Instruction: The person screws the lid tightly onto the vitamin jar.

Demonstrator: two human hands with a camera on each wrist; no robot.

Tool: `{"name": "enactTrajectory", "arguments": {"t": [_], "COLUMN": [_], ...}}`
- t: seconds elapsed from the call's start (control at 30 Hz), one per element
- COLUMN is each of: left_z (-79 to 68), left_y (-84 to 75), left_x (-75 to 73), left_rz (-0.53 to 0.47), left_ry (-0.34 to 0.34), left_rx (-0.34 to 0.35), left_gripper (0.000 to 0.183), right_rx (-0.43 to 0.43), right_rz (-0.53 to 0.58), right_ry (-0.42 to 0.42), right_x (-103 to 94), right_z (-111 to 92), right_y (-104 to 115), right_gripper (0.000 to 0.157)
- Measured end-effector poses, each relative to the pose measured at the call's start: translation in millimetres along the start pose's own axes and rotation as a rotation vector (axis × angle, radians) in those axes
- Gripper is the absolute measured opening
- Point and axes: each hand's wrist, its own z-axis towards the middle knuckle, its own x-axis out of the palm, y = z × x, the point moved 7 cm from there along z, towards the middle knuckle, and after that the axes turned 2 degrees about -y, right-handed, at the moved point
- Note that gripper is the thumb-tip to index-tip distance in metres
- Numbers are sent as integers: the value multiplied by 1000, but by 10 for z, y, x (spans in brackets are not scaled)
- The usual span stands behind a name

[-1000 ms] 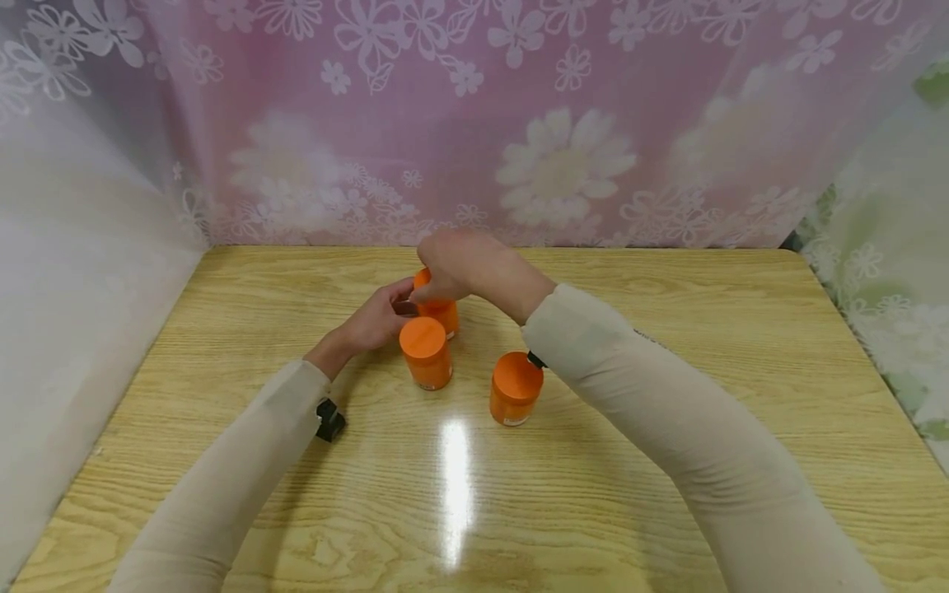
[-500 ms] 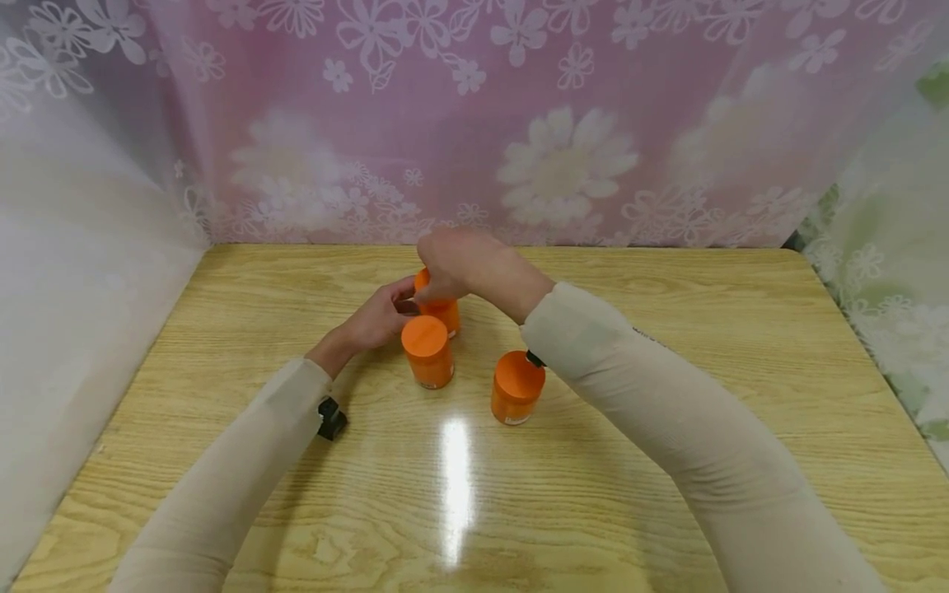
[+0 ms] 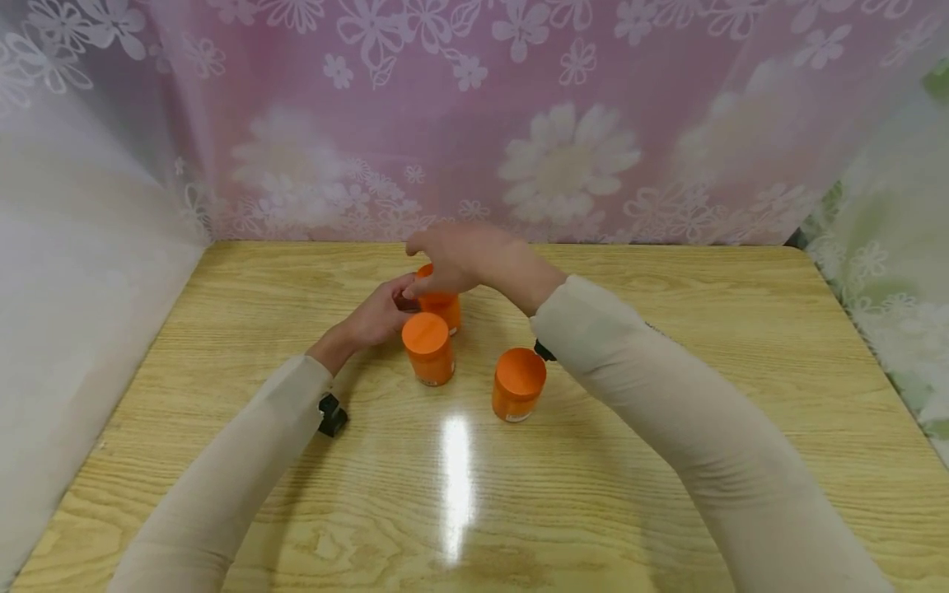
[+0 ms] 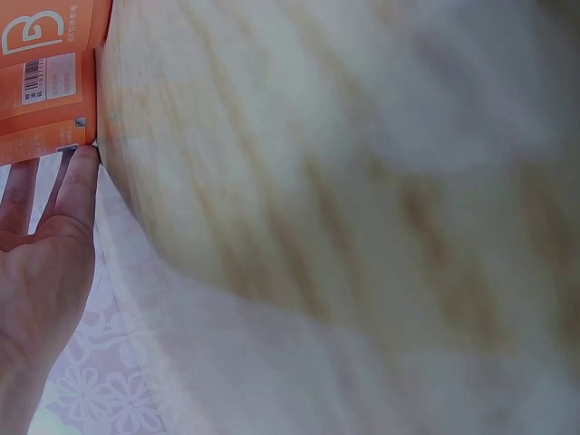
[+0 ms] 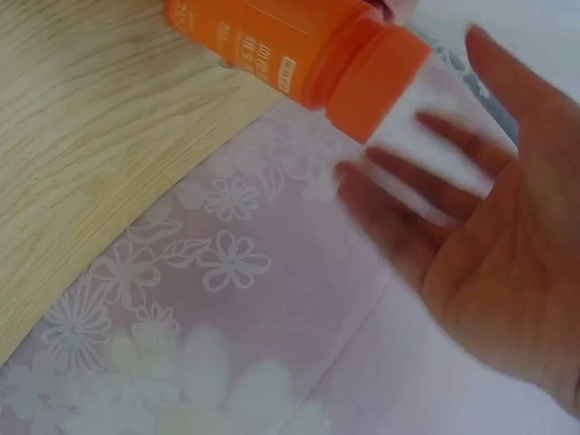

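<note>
My left hand point(image 3: 376, 316) grips the side of the farthest orange bottle point(image 3: 446, 317), which stands upright on the table. In the left wrist view, fingers point(image 4: 80, 186) touch orange labelled packaging point(image 4: 45, 100) printed with a barcode. Above that same bottle hovers my right hand point(image 3: 469, 257). The right wrist view shows this hand point(image 5: 507, 254) with fingers spread, apart from the ribbed orange lid point(image 5: 381, 82) that sits on the bottle point(image 5: 263, 45). Part of the left hand shows behind the bottle there.
A second orange lidded bottle point(image 3: 430, 350) stands just in front of the held one. To its right is a third orange bottle point(image 3: 517, 385). The wooden table point(image 3: 667, 511) meets a pink flowered curtain point(image 3: 563, 165) at the back. A black wrist camera point(image 3: 332, 415) hangs at the left sleeve.
My right hand's fingers have loosened and spread away from the bottle's lid, and its wrist has shifted slightly. The left hand stays at the bottle. The other two bottles stand as before.
</note>
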Motion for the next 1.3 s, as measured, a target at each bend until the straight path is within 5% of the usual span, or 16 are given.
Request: {"name": "enactTrajectory", "arguments": {"t": [0.13, 0.47, 0.7, 0.97, 1.1, 1.3], "left_z": [1, -1, 11, 20, 13, 0], "left_y": [6, 19, 17, 12, 11, 9], "left_x": [0, -6, -1, -9, -3, 7], "left_rz": [-6, -12, -6, 32, 29, -4], "left_ry": [2, -35, -25, -30, -22, -16], "left_rx": [-17, -64, -21, -4, -14, -44], "left_gripper": [50, 51, 56, 49, 49, 54], "right_rx": [-148, -152, -32, 52, -20, -181], "right_rz": [21, 40, -14, -81, -74, -23], "right_ry": [55, 67, -4, -37, -12, 44], "right_x": [11, 20, 14, 31, 29, 8], "right_z": [-20, -27, 22, 35, 12, -59], "right_y": [93, 115, 68, 36, 48, 112], "right_gripper": [51, 36, 26, 46, 55, 46]}}
